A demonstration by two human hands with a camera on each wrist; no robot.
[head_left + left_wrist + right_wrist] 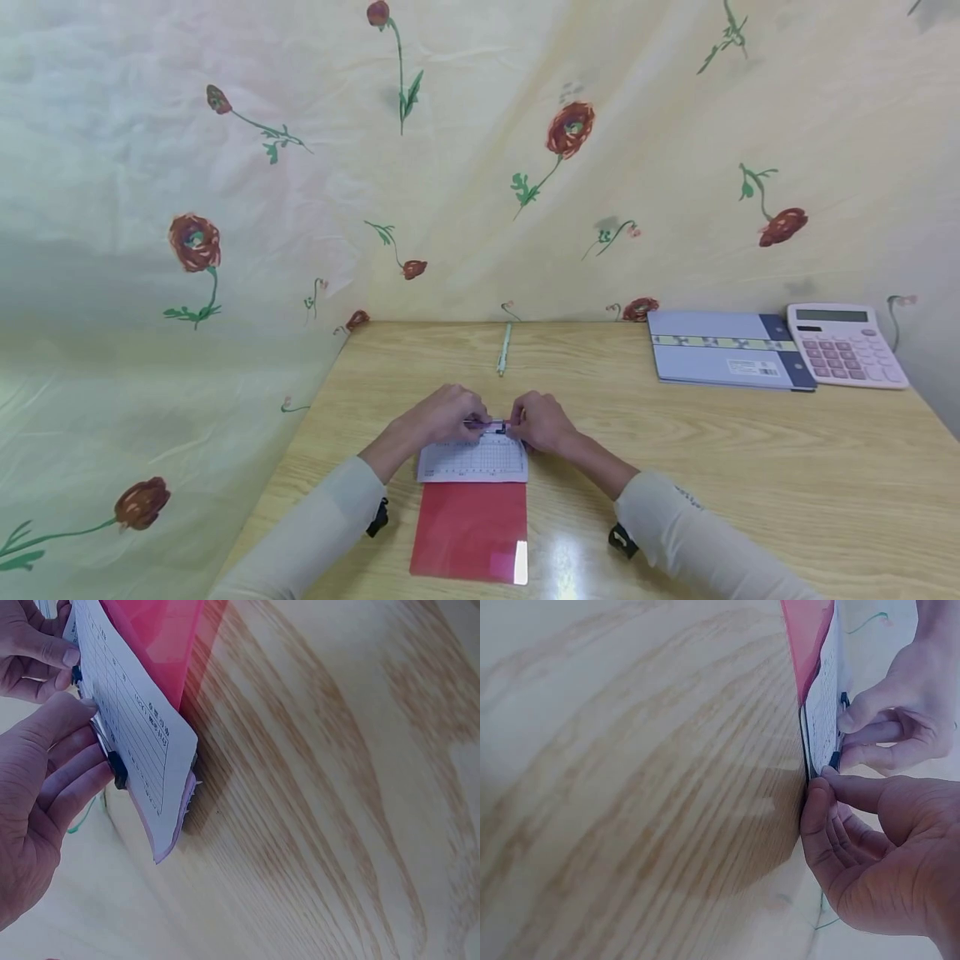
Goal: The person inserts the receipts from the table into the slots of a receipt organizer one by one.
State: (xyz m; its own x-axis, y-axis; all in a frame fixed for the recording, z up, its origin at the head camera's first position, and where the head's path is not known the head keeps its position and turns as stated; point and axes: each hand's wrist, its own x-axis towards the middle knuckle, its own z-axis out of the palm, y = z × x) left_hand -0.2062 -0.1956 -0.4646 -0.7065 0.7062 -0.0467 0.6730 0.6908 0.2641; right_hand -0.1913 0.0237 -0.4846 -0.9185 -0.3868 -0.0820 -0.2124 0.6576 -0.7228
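A stack of printed sheets (474, 461) with a ruled grid lies on the wooden table, its far edge raised. A red translucent cover (468, 529) extends from it toward the person. Along the far edge sits a fastener with black ends (117, 769). My left hand (448, 414) pinches the sheets at that edge, thumb on the printed face beside the fastener. On the other side, my right hand (542, 422) pinches the edge near its corner between thumb and forefinger (819, 796). The fingers partly hide the fastener.
A pale green pen (504, 350) lies beyond the hands. At the back right are a blue folder (705, 350) with a patterned band and a pink-and-white calculator (847, 346) beside it. Flowered cloth (465, 167) hangs behind and to the left of the table (720, 467).
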